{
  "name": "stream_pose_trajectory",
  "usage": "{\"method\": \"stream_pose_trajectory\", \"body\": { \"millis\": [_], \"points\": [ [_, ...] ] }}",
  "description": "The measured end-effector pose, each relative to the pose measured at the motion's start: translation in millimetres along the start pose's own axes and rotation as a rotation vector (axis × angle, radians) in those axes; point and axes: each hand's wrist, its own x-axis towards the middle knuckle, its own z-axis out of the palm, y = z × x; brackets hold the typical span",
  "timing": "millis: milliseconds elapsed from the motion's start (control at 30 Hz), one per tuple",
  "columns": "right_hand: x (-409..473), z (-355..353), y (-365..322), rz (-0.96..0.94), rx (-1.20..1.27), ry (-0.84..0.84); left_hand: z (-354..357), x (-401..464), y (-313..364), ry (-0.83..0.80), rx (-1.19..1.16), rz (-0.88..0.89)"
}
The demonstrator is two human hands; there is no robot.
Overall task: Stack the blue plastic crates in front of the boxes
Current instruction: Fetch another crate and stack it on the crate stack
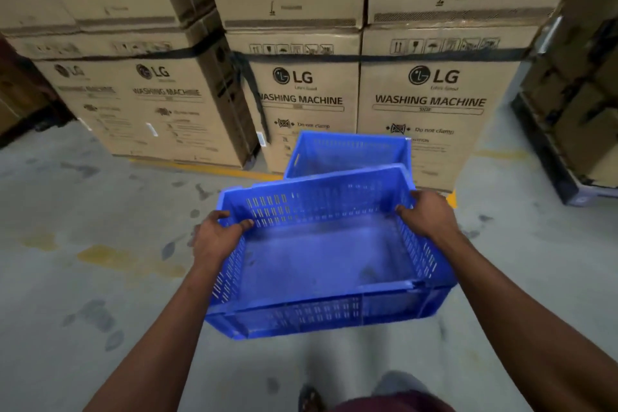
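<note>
I carry an empty blue plastic crate (321, 264) with slotted walls, held off the floor and tilted slightly. My left hand (217, 236) grips its left rim, thumb inside the wall. My right hand (428, 216) grips the right rim near the far corner. A second blue crate (347, 154) stands on the floor beyond it, right in front of the cardboard washing machine boxes (424, 100); the carried crate hides its near side.
Stacked cardboard boxes (140, 104) bound with a black strap fill the back. More wrapped cartons on a dark pallet (575, 130) stand at the right. A yellow floor line (207, 169) runs along the boxes. Grey stained concrete floor (100, 244) spreads left and right.
</note>
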Motion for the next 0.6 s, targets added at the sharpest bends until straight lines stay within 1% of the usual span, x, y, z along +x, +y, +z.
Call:
{"method": "stream_pose_trajectory", "body": {
  "millis": [133,233,400,600],
  "points": [
    [90.9,-24.1,-39.4,0.001,0.011,0.039,24.1,85.7,59.4,-0.024,-0.030,0.050],
    [170.2,-39.2,-55.6,0.015,0.052,0.057,54.7,148.0,96.0,-0.034,-0.057,0.085],
    [296.8,-40.4,-63.3,0.074,0.141,0.065,113.7,235.4,161.7,-0.011,-0.098,0.113],
    [406.0,-25.4,-60.3,0.142,0.175,0.028,172.7,329.2,225.4,-0.013,-0.024,0.133]
  ]
}}
